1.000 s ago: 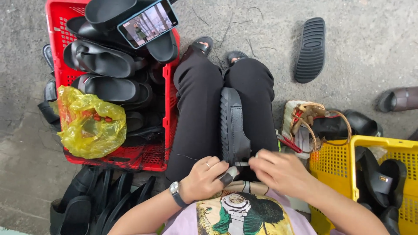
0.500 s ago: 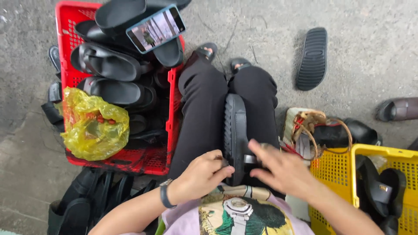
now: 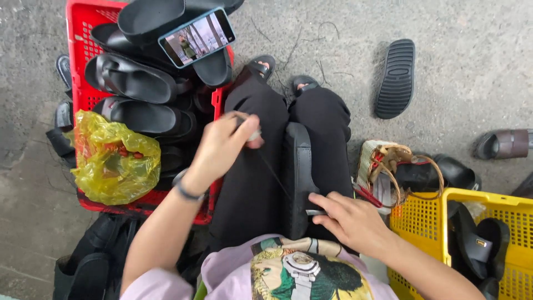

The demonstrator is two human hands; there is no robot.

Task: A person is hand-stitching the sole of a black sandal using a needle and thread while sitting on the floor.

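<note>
Rough grey concrete floor surrounds a seated person with a black sandal lying lengthwise on the lap, between the thighs. Left hand is raised to the left of the sandal, fingers pinched shut on a small tool or needle, with a dark thread drawn taut down to the sandal. Right hand rests at the sandal's near end, fingers curled, pressing it down. Stitching appears to be under way, not finished. Left of the sandal, a red crate holds black sandals, a phone and a yellow bag. Right of it stands a yellow crate, partly filled.
</note>
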